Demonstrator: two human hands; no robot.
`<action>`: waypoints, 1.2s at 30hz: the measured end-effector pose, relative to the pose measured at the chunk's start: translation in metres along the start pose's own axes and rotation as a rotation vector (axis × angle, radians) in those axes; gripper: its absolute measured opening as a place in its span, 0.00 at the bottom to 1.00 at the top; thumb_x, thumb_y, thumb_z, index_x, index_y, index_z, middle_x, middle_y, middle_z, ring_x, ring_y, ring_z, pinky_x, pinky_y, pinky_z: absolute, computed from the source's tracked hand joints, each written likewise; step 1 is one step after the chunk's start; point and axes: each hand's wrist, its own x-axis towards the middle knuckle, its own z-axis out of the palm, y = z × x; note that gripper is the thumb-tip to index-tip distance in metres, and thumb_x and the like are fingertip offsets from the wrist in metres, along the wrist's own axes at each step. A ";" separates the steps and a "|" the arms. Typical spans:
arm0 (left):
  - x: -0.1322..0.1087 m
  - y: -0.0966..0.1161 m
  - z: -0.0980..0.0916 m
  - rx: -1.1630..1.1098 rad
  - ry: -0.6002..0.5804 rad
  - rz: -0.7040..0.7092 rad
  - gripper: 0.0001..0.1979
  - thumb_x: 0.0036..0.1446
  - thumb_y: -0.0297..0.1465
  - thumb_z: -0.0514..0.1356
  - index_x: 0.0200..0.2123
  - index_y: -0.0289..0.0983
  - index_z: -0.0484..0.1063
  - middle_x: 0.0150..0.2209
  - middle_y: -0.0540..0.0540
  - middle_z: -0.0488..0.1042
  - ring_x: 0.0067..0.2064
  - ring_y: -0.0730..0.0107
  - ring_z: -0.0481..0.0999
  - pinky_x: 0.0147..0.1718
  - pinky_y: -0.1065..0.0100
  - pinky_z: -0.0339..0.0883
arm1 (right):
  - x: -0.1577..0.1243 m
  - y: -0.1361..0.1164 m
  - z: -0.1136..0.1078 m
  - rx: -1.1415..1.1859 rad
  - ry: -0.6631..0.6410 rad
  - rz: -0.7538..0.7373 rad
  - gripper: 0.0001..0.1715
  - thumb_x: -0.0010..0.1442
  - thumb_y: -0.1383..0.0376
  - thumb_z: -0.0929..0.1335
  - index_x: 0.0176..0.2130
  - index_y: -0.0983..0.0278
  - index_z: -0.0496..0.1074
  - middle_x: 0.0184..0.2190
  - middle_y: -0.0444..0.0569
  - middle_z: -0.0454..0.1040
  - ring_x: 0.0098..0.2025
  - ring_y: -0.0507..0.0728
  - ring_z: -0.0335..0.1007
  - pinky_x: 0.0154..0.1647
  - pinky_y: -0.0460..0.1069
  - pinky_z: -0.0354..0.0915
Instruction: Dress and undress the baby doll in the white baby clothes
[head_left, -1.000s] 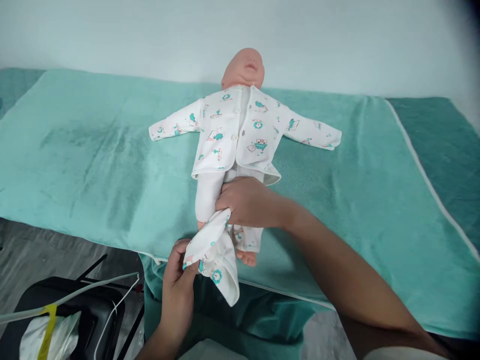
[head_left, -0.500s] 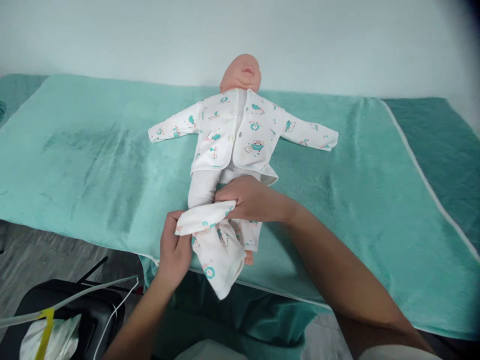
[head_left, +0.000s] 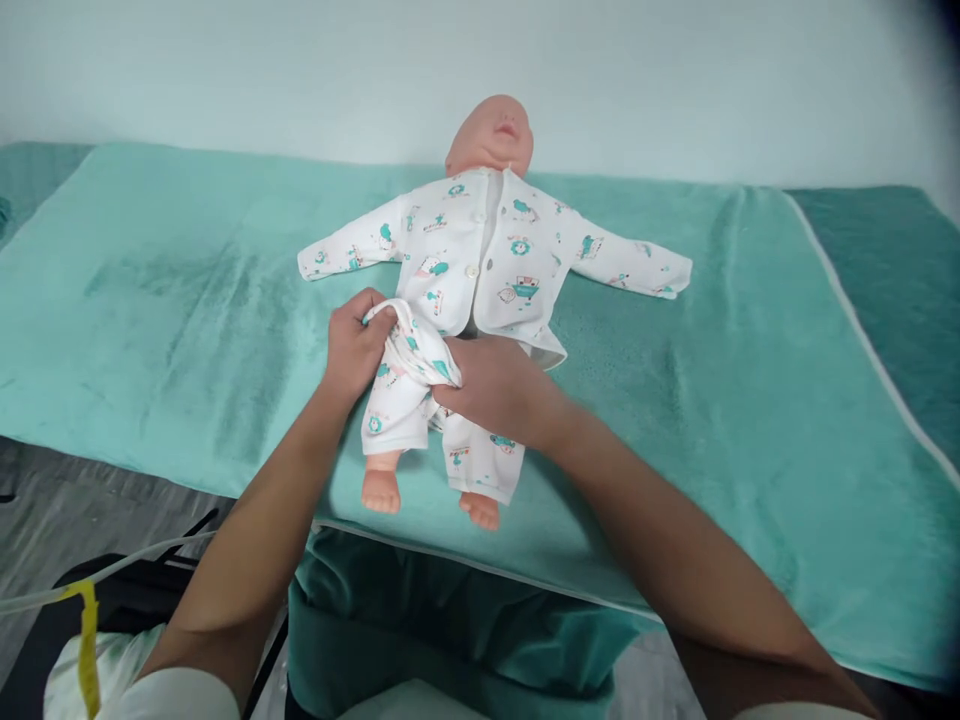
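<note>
A baby doll [head_left: 491,135] lies on its back, arms spread and feet toward me. It wears a white printed jacket [head_left: 435,240], and white printed pants [head_left: 401,415] cover both legs down to the ankles. My left hand [head_left: 356,345] pinches the bunched waistband at the doll's hip on the left side. My right hand [head_left: 499,385] is closed on the waistband near the middle, below the jacket hem; some of its fingers are hidden by the cloth. Both bare feet stick out of the pant legs.
A green blanket [head_left: 187,300] covers the table and hangs over its front edge. Behind it stands a pale wall [head_left: 225,70]. At the lower left are a black chair [head_left: 45,670], a clear tube [head_left: 135,560] with yellow tape and a whitish bundle.
Both hands have drawn the pants up the leg on the left, and my left hand has risen to the hip. The foot on that side now shows below the cuff.
</note>
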 end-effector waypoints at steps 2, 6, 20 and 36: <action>0.002 0.000 0.003 -0.019 -0.008 0.009 0.13 0.60 0.37 0.60 0.25 0.38 0.66 0.23 0.53 0.66 0.29 0.72 0.65 0.31 0.69 0.61 | 0.000 -0.001 0.001 -0.004 0.033 0.045 0.10 0.64 0.64 0.64 0.41 0.65 0.74 0.34 0.54 0.80 0.35 0.60 0.72 0.34 0.52 0.51; -0.021 0.002 -0.009 -0.120 -0.005 -0.079 0.09 0.57 0.37 0.66 0.35 0.38 0.74 0.33 0.50 0.75 0.36 0.70 0.72 0.38 0.69 0.67 | -0.006 0.003 -0.003 0.081 0.039 0.082 0.10 0.62 0.63 0.67 0.43 0.65 0.72 0.35 0.52 0.79 0.36 0.60 0.73 0.34 0.51 0.52; -0.017 0.042 -0.018 -0.224 0.051 -0.073 0.08 0.60 0.36 0.66 0.40 0.40 0.73 0.40 0.48 0.77 0.41 0.68 0.76 0.42 0.67 0.70 | -0.022 0.031 -0.001 0.314 0.814 0.029 0.16 0.71 0.50 0.65 0.38 0.58 0.71 0.35 0.50 0.75 0.35 0.58 0.70 0.39 0.55 0.67; 0.005 0.060 -0.005 0.251 -0.074 0.010 0.07 0.62 0.32 0.63 0.33 0.40 0.67 0.26 0.52 0.64 0.28 0.67 0.66 0.30 0.67 0.56 | -0.025 0.052 -0.024 0.052 0.635 0.217 0.14 0.72 0.57 0.62 0.36 0.60 0.68 0.29 0.48 0.74 0.29 0.56 0.68 0.32 0.50 0.57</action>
